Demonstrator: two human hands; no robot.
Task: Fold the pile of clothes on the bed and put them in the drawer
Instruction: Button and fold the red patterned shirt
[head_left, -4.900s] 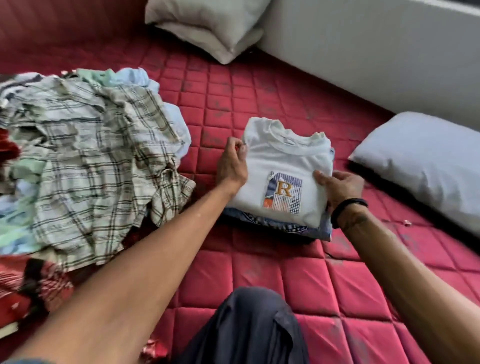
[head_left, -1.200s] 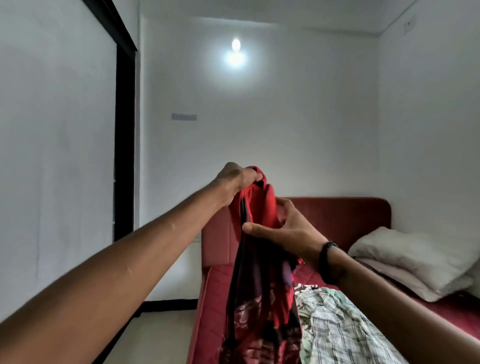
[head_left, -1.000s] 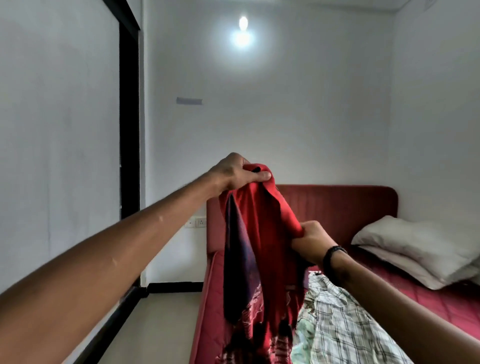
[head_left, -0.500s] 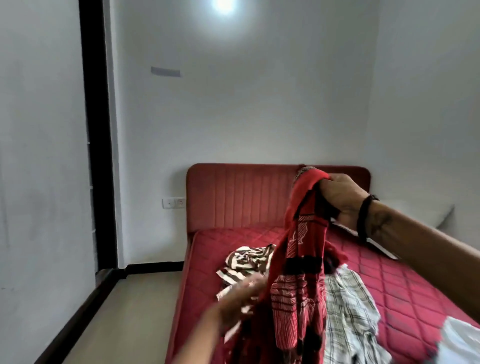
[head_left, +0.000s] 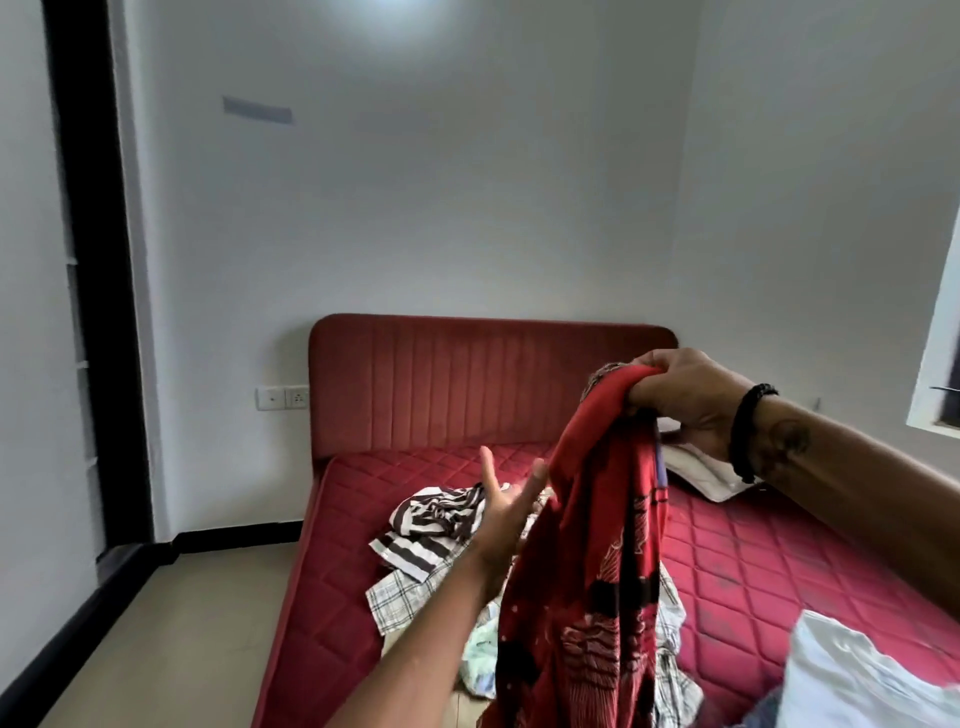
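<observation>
Two hands are in play, and only one has cloth in it. Your right hand (head_left: 685, 402) is raised above the bed (head_left: 779, 551), its fingers (head_left: 649, 370) curled tight around a bunched top edge of the red patterned garment (head_left: 587, 582). The garment hangs straight down from that grip, its long axis close to vertical, its lower end dropping out of view at the bottom of the frame.

Your left hand (head_left: 501, 519) holds nothing. Its fingers are straight and spread, palm turned toward the hanging cloth, fingertips just beside the garment's left edge, roughly a third of the way down from the grip. It is the nearer hand to any free edge, so the likely next move is for it to catch that left side and spread the garment wide for folding. The cloth is twisted into a narrow rope, so you will probably need to find a seam or a corner before it opens flat.

Below and behind the garment lies the unfolded pile: a brown-and-white striped piece (head_left: 436, 525), a plaid shirt (head_left: 400, 597) under it, and a pale green item (head_left: 480, 654) nearest you. These sit right under the hanging hem and could snag it. A white pillow (head_left: 701, 470) lies near the headboard (head_left: 467, 379); another white pillow (head_left: 862, 680) sits at lower right. No drawer is visible.
</observation>
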